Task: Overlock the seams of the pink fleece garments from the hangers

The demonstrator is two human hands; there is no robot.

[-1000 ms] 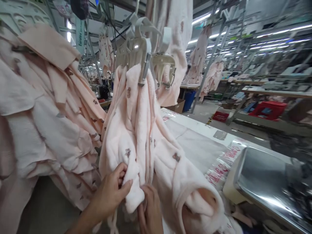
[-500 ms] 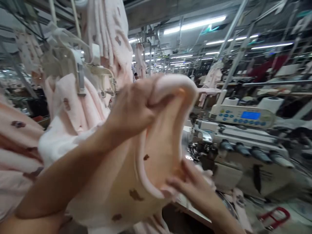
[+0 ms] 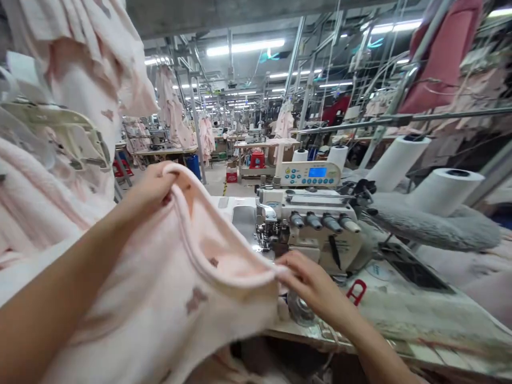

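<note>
Both my hands hold a pale pink fleece garment (image 3: 172, 298) with small brown motifs, spread across the lower left. My left hand (image 3: 150, 189) grips its rolled edge high up, fingers closed on the fabric. My right hand (image 3: 310, 282) pinches the other end of the same edge, just in front of the overlock sewing machine (image 3: 310, 226). The edge sags in a curve between the two hands.
More pink garments (image 3: 48, 160) hang from clips at the left. Two white rolls (image 3: 440, 189) and grey fleece (image 3: 432, 226) lie right of the machine. The work table (image 3: 400, 314) carries a red-handled tool (image 3: 356, 290). Factory aisles and racks fill the background.
The view has swung right from the hanging garments to the sewing machine. My hands pulled one garment off and now hold it lower, stretched toward the machine.
</note>
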